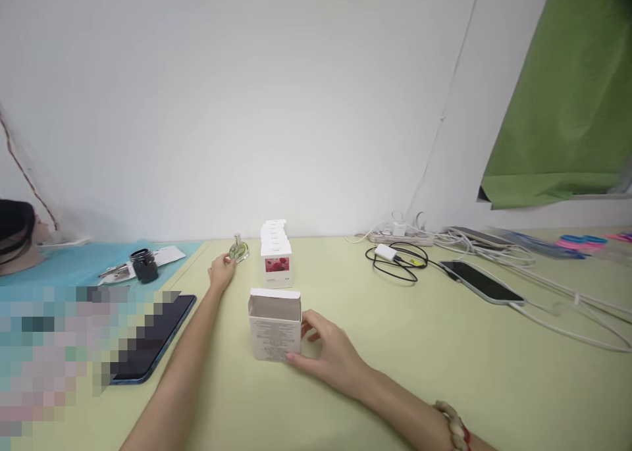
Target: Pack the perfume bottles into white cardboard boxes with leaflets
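My right hand (332,352) grips the right side of a small white box (275,338), thumb on its front and fingers behind. The box stands upright with its top open and fine print on the face toward me. My left hand (222,271) reaches far forward, its fingertips closed at the near edge of a glass perfume bottle (239,249) with yellow-green liquid. The bottle stands near the wall. Just right of it, a row of several white boxes (277,276) runs back to the wall, the front one bearing a red picture.
A dark phone (153,339) lies left of my left forearm. Beyond it are a black jar (144,266) and a white packet (168,255) on a blue cloth. To the right, a power strip (407,239), tangled cables, and another phone (481,282) occupy the table.
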Tool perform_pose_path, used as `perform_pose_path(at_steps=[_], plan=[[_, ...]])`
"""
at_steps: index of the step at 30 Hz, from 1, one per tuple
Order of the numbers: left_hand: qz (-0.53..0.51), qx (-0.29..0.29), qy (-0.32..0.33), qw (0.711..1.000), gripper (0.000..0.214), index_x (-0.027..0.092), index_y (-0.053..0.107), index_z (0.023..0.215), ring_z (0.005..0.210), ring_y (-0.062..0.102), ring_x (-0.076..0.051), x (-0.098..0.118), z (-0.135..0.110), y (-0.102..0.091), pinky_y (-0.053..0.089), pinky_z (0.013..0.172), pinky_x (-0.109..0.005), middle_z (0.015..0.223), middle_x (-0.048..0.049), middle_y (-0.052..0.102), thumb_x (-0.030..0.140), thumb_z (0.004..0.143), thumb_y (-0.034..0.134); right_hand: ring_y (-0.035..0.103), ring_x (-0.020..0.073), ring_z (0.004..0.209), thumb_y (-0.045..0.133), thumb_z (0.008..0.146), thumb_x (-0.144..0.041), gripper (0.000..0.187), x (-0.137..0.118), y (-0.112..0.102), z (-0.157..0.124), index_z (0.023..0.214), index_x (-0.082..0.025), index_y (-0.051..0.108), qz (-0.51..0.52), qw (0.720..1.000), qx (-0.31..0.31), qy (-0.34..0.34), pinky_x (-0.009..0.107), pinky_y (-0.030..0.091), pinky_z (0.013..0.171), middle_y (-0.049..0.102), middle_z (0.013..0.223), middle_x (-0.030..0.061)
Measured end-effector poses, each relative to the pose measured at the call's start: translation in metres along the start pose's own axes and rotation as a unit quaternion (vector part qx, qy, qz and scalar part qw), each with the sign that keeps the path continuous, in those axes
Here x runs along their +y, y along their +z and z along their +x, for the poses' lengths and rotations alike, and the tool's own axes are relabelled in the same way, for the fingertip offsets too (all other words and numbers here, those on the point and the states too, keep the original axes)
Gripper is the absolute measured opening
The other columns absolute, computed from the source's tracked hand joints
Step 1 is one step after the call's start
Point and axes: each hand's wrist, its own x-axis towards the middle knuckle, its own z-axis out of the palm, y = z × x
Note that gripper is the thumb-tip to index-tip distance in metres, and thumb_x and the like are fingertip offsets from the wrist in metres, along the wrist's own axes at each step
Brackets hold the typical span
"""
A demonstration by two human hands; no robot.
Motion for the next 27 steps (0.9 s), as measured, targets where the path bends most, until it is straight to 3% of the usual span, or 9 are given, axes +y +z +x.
perform_pose_path(at_steps=[10,19,27], plan=[[0.063,0.06,0.021,0.996,0.032,0.011,0.053,0.099,0.108,0.046,-0.031,0.018,-0.036,-0.015,0.035,0.086,-0.04,0.101,-0.0169,0.058,0.031,0.074,0.051,0.056,0.0148,0.086,0.064,0.068,-0.032,0.038,0.002,-0.003,0.002,0.103,-0.025,0.052,-0.009,1.0,-0.01,-0.025,0.028,0.046,0.072,0.06,0.098,-0.0006],[0.048,0.074,0.051,0.995,0.026,0.015,0.047,0.09,0.101,0.049,-0.03,0.021,-0.078,-0.028,0.037,0.081,-0.041,0.099,-0.0133,0.054,0.031,0.071,0.054,0.057,0.0172,0.088,0.062,0.068,-0.033,0.039,0.008,-0.002,0.005,0.105,-0.024,0.052,-0.011,1.0,0.021,0.001,0.031,0.048,0.073,0.061,0.102,0.0026],[-0.063,0.053,0.141,0.987,0.052,0.021,0.027,0.117,0.095,0.056,-0.019,0.023,-0.094,-0.034,0.04,0.083,-0.032,0.105,-0.0079,0.057,0.025,0.074,0.056,0.057,0.0174,0.092,0.056,0.073,-0.034,0.034,0.01,-0.004,0.009,0.105,-0.025,0.05,0.013,0.997,0.072,0.024,0.034,0.049,0.075,0.059,0.107,0.0028]])
